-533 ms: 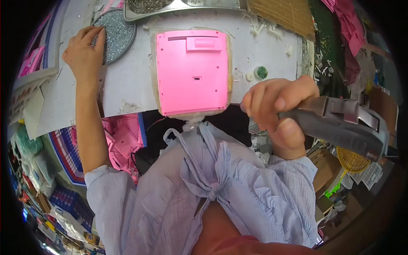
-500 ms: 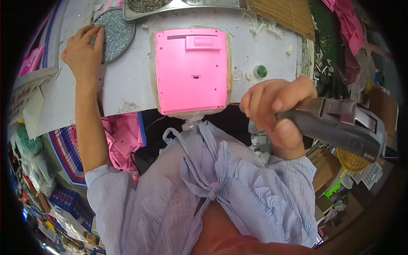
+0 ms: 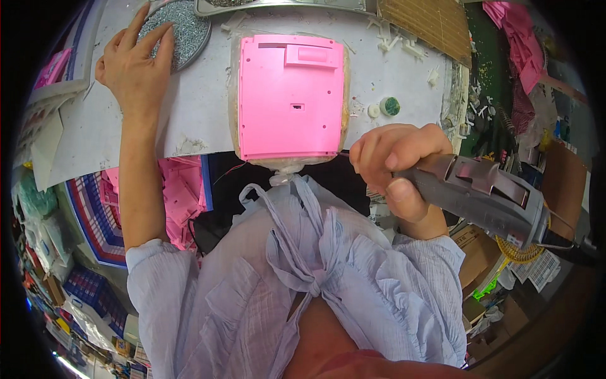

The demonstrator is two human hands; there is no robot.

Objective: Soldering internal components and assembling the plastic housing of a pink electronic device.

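Observation:
My left hand is at the near-left edge of a round dish of small silvery screws, its fingers spread and partly over them. Nothing shows between those fingertips. In my right hand is a grey electric screwdriver with a metal lever on its side. Its cord end points to the right, and its tip is hidden by my fingers. Between my hands a pink plastic housing lies flat on a plastic-wrapped pad, showing small holes and a raised block near its far edge.
A metal tray and a cardboard piece lie at the far side. Right of the housing sit a green-topped round piece and a small white cap. Below the table's left edge stands a basket beside pink parts.
My left hand's fingers have gone from bent together over the screws to spread apart. The screwdriver stays in my right hand. The whole view has shifted slightly.

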